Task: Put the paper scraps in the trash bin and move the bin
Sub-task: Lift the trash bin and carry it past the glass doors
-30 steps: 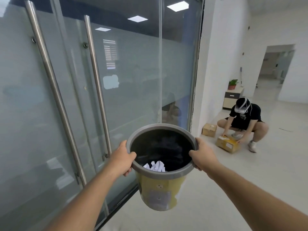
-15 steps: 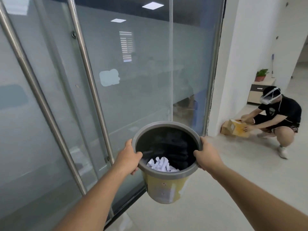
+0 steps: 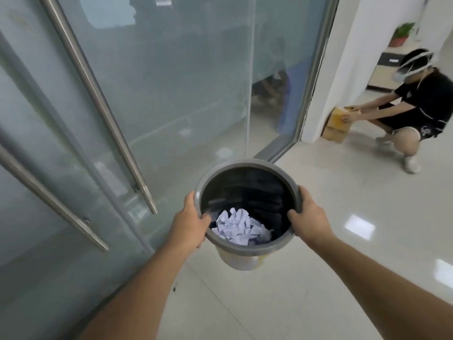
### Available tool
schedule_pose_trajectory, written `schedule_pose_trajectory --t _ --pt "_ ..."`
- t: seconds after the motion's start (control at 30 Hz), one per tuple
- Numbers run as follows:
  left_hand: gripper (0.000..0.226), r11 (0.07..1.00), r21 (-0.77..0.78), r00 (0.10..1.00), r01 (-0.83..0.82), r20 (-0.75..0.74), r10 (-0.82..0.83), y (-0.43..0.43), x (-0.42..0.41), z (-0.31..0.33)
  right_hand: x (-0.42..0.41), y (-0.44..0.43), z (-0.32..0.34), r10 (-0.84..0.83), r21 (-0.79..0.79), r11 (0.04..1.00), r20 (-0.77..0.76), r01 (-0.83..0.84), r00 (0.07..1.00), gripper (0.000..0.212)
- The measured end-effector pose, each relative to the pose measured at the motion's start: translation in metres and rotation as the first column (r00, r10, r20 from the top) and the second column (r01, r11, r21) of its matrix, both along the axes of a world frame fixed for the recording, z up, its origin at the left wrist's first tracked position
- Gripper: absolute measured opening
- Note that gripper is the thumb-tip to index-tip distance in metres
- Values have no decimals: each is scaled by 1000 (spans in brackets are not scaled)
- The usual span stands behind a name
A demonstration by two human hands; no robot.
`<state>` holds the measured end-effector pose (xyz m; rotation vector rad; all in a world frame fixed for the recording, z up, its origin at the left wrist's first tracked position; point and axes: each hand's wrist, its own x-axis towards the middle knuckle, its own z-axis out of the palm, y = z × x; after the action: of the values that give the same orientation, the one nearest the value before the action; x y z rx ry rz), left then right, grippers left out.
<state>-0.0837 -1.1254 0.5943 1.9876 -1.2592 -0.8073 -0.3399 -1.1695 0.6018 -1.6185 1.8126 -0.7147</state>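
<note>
I hold a round trash bin (image 3: 228,166) with a grey rim, black liner and yellowish body in the air above the floor. My left hand (image 3: 188,223) grips the rim on its left side, thumb inside. My right hand (image 3: 310,220) grips the rim on its right side. Crumpled white paper scraps (image 3: 239,227) lie at the bottom of the bin, toward the near side.
A frosted glass door with long steel handles (image 3: 98,104) fills the left. A white wall corner (image 3: 340,77) stands at the right. A crouching person (image 3: 416,104) handles cardboard boxes (image 3: 337,123) beside it. Pale tiled floor (image 3: 318,278) spreads below and to the right.
The view has tilted downward and the bin has come lower, nearer the floor. Both hands keep their grip. The crouching person has set a box against the wall.
</note>
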Motion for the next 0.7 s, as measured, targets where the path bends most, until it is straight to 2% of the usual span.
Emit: schedule_pose_trajectory --t 0.2,0.47,0.6,0.7 --pt "62 997 80 1000 20 -2 -20 19 -5 -215 -4 29 -209 -33 137 990 -46 39 998 66" --pt "58 973 220 997 67 -50 -57 76 -19 -494 -14 90 -499 -79 280 955 -73 97 994 68" --pt "58 970 233 997 69 -58 -57 86 -25 -597 -16 103 -604 -105 290 949 -74 122 992 68" --pt "58 975 213 998 62 -45 -54 85 -29 -647 -18 99 -656 -106 274 954 -75 123 991 68"
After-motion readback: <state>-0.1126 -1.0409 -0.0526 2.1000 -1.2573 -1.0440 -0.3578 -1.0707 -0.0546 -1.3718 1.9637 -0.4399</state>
